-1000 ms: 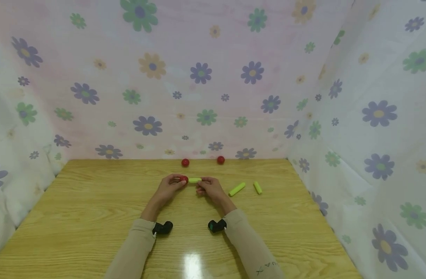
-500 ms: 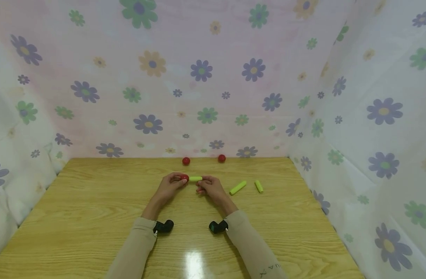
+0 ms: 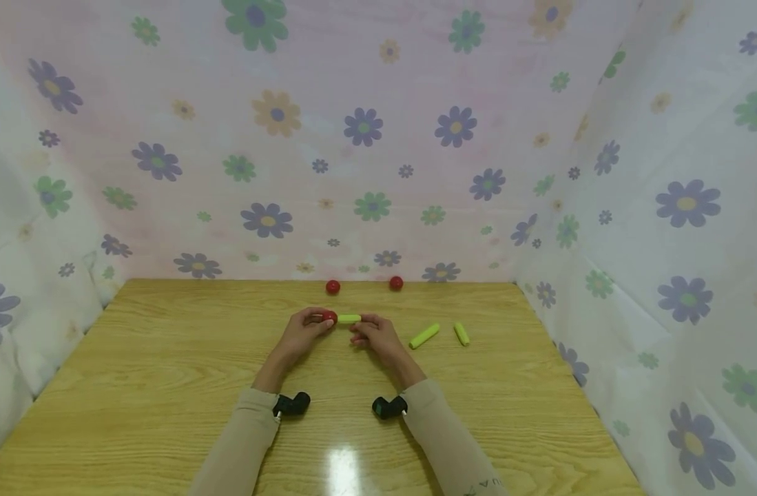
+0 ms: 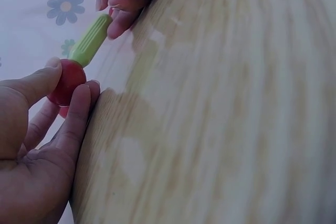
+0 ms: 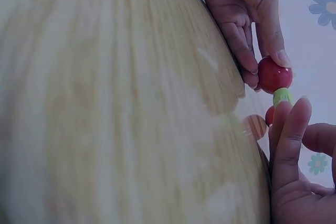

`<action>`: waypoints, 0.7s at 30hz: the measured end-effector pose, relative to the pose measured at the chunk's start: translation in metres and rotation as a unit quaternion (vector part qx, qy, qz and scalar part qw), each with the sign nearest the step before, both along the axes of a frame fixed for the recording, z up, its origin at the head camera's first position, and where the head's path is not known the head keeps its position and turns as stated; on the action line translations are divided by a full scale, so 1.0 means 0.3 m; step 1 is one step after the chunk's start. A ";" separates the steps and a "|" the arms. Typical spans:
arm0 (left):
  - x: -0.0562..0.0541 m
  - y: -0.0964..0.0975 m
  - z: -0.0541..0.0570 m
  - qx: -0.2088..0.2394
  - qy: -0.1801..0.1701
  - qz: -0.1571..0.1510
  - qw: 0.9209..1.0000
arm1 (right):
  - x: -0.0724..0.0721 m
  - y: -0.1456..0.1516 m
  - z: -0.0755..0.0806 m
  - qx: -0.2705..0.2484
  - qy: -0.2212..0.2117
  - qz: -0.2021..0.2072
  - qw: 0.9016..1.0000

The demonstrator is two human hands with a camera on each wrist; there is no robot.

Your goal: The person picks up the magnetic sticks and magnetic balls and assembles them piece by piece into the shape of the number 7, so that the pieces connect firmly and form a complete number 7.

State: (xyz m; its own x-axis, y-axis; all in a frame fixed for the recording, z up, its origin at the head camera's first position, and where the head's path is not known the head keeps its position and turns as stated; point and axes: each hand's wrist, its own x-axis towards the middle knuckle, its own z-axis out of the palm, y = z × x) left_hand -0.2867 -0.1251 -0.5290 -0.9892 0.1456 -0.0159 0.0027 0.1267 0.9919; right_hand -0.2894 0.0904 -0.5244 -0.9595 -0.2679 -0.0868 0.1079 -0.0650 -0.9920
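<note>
In the head view my left hand [image 3: 302, 336] grips a red ball [image 3: 330, 317] between thumb and fingers, low over the table. A short light-green ribbed stick [image 3: 350, 319] meets the ball's right side, its end against or in the ball. My right hand [image 3: 381, 337] pinches the stick's other end. The left wrist view shows the ribbed stick [image 4: 90, 40] rising from the red ball [image 4: 68, 82], with the right fingertips at its far end. From the right wrist, most of the green stick [image 5: 282, 96] hides behind my right fingers, below the ball [image 5: 275, 74].
Two more red balls, one left [image 3: 333, 287] and one right [image 3: 396, 283], sit by the table's back edge. A longer green stick [image 3: 424, 336] and a shorter one [image 3: 461, 334] lie right of my right hand. Flowered cloth [image 3: 316, 227] stands behind the wooden table [image 3: 167, 372].
Both hands keep their hold on the ball and the stick, with almost no movement. The whole head view shifts slightly.
</note>
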 end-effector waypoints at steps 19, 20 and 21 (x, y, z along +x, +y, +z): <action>-0.004 0.003 -0.012 -0.003 0.000 0.011 1.000 | 0.028 0.001 0.003 0.014 -0.013 0.014 1.000; -0.004 0.002 -0.016 -0.005 0.000 0.010 1.000 | 0.031 0.002 0.001 0.016 -0.012 0.014 1.000; -0.003 0.001 -0.018 -0.005 0.002 0.009 1.000 | 0.034 0.001 0.000 0.016 -0.009 0.016 1.000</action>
State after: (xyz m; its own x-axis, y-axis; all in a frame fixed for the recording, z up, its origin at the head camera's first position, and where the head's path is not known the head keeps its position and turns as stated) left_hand -0.2875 -0.1249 -0.5344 -0.9918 0.1270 -0.0134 0.0041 0.1370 0.9906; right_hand -0.2792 0.0908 -0.5245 -0.9487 -0.2952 -0.1134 0.1277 -0.0296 -0.9914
